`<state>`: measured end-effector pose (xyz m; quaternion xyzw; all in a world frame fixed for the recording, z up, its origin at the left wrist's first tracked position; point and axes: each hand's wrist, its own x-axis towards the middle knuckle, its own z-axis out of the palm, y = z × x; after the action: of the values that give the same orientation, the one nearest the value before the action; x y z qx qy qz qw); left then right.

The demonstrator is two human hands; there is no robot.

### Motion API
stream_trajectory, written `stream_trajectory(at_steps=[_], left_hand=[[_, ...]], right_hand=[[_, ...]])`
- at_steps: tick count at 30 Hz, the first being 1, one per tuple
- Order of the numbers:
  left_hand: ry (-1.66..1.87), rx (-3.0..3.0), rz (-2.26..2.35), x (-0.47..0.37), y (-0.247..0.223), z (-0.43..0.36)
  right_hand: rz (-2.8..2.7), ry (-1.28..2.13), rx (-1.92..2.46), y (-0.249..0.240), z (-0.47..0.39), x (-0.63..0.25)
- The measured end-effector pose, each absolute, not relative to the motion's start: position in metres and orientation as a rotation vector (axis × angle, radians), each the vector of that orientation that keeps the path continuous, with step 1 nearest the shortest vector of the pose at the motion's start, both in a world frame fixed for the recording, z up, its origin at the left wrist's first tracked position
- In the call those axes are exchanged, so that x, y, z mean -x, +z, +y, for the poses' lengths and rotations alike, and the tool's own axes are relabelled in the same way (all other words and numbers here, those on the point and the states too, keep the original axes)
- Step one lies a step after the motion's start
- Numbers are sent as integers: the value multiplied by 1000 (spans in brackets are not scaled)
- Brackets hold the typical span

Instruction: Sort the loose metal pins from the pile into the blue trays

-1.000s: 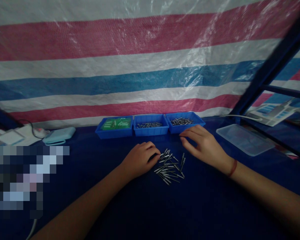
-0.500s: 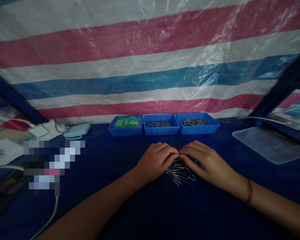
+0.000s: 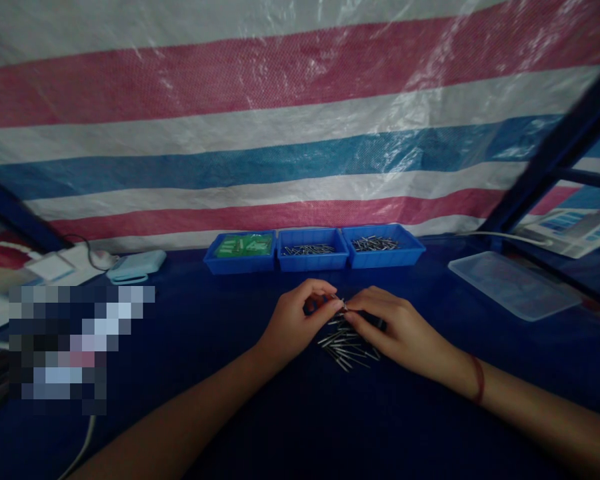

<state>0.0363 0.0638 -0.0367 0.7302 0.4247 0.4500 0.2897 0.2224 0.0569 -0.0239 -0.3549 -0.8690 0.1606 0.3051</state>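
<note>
My left hand (image 3: pixel 294 325) is closed in a pinch over the blue tabletop, thumb against fingertips. Opposite it, my right hand (image 3: pixel 391 319) pinches too, and the fingertips of both meet. A small shiny metal piece (image 3: pixel 343 305) shows between them, mostly covered by the fingers; it looks like one of the thin metal pins. Directly below lies a loose pile of thin metal pins (image 3: pixel 343 348), spread on the table, partly hidden by my right hand.
Three blue bins stand at the back: a left bin (image 3: pixel 240 267) with green packaging, a middle bin (image 3: pixel 314 262) and a right bin (image 3: pixel 387 258) with metal pins. A clear plastic lid (image 3: pixel 513 287) lies right. A light-blue case (image 3: pixel 137 265) and a white cable (image 3: pixel 87 433) are left.
The view has shifted slightly, so everything sits further left. My left fingers have arched and parted from the palm, while the fingertips of both hands stay together over the pile.
</note>
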Motion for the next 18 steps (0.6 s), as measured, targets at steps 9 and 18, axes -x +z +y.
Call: stream_trajectory(at_steps=[9,18], left_hand=[[1164,-1867,1095,-37,-39,67],[1107,-1868,1084,-36,-35,64]], right_hand=[[-2292,484,946,-25,57,-222],[-2303,485,928,-26,56,-223]])
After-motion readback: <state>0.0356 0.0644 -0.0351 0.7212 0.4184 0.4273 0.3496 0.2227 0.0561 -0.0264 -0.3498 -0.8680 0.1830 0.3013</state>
